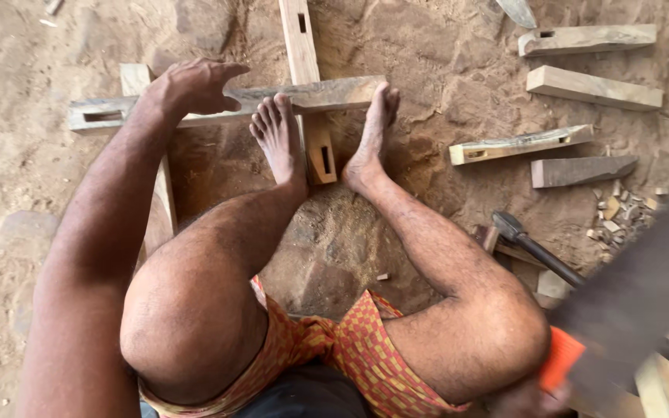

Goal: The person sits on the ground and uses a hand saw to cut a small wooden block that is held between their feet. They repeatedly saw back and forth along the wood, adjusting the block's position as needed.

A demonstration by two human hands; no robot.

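My left hand (195,83) lies flat on top of a horizontal wooden beam (334,93) that has a rectangular mortise near its left end. My two bare feet (280,139) press against the same beam from the near side. It crosses over an upright slotted plank (300,42) and a second plank (135,77) on the sandy ground. My right hand (532,401) shows only partly at the bottom edge, closed on the orange handle (560,358) of a saw. The saw's dark blade (644,286) is blurred and points up to the right.
A hammer (511,227) lies right of my right leg, its dark handle running toward the lower right. Several cut wooden pieces (594,87) lie at the upper right, some with mortises. Wood chips (621,210) and sawdust are scattered on the ground.
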